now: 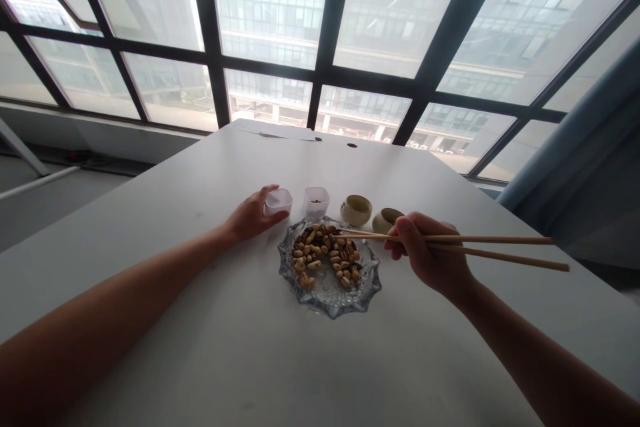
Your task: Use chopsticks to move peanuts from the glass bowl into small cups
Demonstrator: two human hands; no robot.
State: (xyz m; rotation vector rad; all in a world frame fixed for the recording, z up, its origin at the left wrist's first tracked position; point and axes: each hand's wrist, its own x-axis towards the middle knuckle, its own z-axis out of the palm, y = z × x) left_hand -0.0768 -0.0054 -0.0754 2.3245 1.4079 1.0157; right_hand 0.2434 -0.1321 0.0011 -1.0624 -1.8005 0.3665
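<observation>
A scalloped glass dish sits on the white table, with nuts and dark seeds along its far and side parts. My right hand is closed around a pair of wooden chopsticks; their tips reach over the dish's far edge, at the dark seeds. Thumb and fingers of my left hand are around a small clear plastic cup. Beside it stands a second plastic cup with a few small dark bits in it. Right of that are two round ceramic cups, one partly behind my right hand.
The white table extends toward large windows with dark frames. Flat white sheets lie at its far edge, near two dark holes in the tabletop. A blue-grey curtain hangs at the right.
</observation>
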